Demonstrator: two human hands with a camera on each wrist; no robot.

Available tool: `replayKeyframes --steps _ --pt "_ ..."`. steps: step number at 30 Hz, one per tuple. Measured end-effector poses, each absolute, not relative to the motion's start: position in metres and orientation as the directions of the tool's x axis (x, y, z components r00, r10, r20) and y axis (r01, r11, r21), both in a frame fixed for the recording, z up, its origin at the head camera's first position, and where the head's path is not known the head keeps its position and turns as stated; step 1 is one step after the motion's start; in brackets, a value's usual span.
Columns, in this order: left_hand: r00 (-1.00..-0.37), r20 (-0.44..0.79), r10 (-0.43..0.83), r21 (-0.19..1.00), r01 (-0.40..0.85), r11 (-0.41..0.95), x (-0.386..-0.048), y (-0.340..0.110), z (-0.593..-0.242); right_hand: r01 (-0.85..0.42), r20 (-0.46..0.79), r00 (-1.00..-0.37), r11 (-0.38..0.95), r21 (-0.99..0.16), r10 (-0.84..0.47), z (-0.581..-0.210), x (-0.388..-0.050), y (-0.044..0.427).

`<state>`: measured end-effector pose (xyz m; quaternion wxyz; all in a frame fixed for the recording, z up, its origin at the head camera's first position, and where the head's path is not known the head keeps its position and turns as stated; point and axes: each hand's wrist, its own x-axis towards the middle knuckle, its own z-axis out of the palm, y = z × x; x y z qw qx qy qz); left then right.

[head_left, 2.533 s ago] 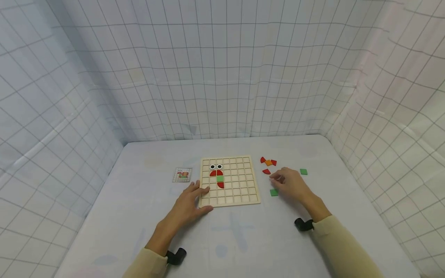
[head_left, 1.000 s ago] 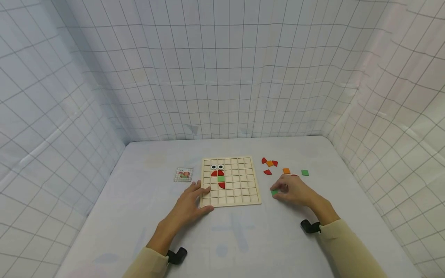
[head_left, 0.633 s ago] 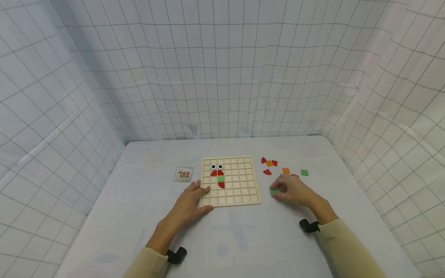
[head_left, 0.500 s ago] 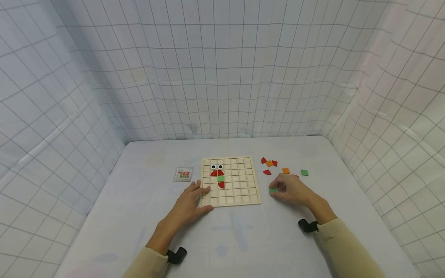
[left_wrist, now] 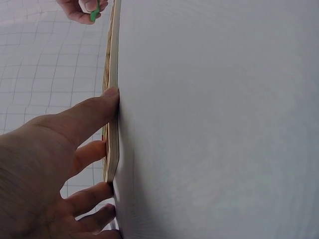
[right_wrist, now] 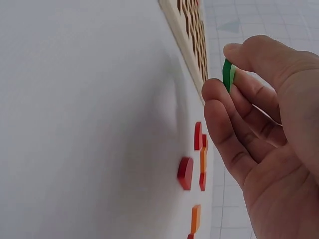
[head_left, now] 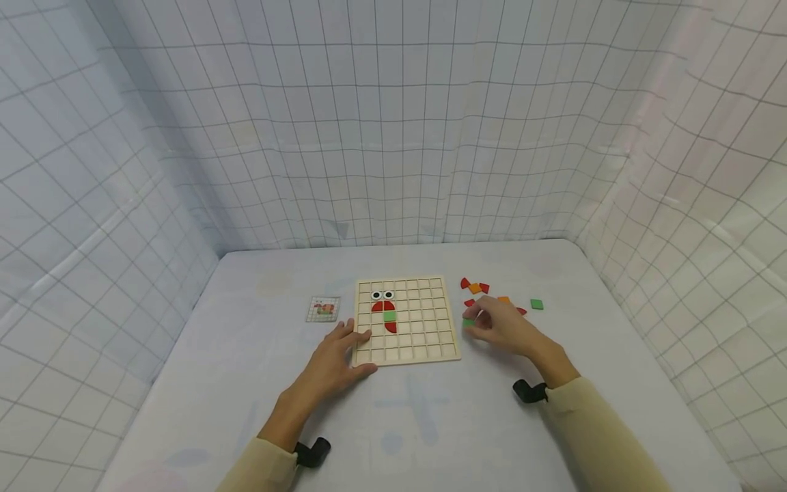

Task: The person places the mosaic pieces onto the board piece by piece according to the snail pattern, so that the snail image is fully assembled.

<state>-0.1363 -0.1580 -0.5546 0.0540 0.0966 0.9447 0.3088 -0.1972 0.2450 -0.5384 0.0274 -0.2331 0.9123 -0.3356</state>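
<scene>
A pale wooden grid board [head_left: 424,322] lies on the table. Two eye tiles [head_left: 382,295], several red quarter-round tiles [head_left: 390,328] and one green square [head_left: 390,316] sit in its cells. My left hand [head_left: 330,359] rests at the board's near left corner, the thumb against the front edge and the index finger on the top. Just right of the board, my right hand [head_left: 505,326] pinches a green square tile [right_wrist: 229,74] between thumb and fingers. The right wrist view shows that tile tilted on edge, above the table.
A small picture card [head_left: 322,309] with a coloured figure on a grid lies left of the board. Beyond and beside my right hand are loose red tiles [head_left: 464,283], orange tiles [head_left: 475,288] and another green square [head_left: 537,304]. Grid-patterned curtains [head_left: 393,137] surround the table.
My right hand has taken hold of the green square from the table and carried it up and left towards the board. An orange tile now lies apart near the right hand. The left hand stays put.
</scene>
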Motion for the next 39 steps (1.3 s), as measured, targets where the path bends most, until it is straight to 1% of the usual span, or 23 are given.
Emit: replayKeyframes --steps 3,9,11,20,28,36,39 --pt "-0.975 -0.042 0.218 0.597 0.151 0.788 -0.136 -0.158 -0.554 -0.411 0.101 -0.884 0.654 -0.635 -0.457 -0.535 -0.2 0.237" --pt "-0.973 -0.043 0.228 0.594 0.159 0.789 -0.137 -0.159 -0.555 -0.472 0.14 -0.849 0.612 -0.634 -0.51 -0.526 -0.202 0.215" --pt "-0.973 -0.045 0.228 0.594 0.157 0.789 -0.138 -0.159 -0.554 -0.476 0.135 -0.844 0.609 -0.634 -0.519 -0.524 -0.204 0.207" --pt "-0.973 -0.066 0.221 0.586 0.141 0.798 -0.137 -0.158 -0.552 -0.496 0.095 -0.823 0.626 -0.602 -0.56 -0.525 -0.215 0.176" --pt "-0.972 -0.043 0.231 0.585 0.163 0.795 -0.138 -0.159 -0.551 -0.544 0.09 -0.786 0.616 -0.57 -0.611 -0.527 -0.221 0.15" --pt "-0.972 -0.046 0.232 0.585 0.162 0.795 -0.137 -0.16 -0.552 -0.561 0.066 -0.779 0.646 -0.518 -0.624 -0.532 -0.224 0.129" --pt "-0.971 -0.043 0.234 0.583 0.166 0.796 -0.137 -0.16 -0.551 -0.579 0.08 -0.774 0.65 -0.493 -0.628 -0.534 -0.225 0.124"
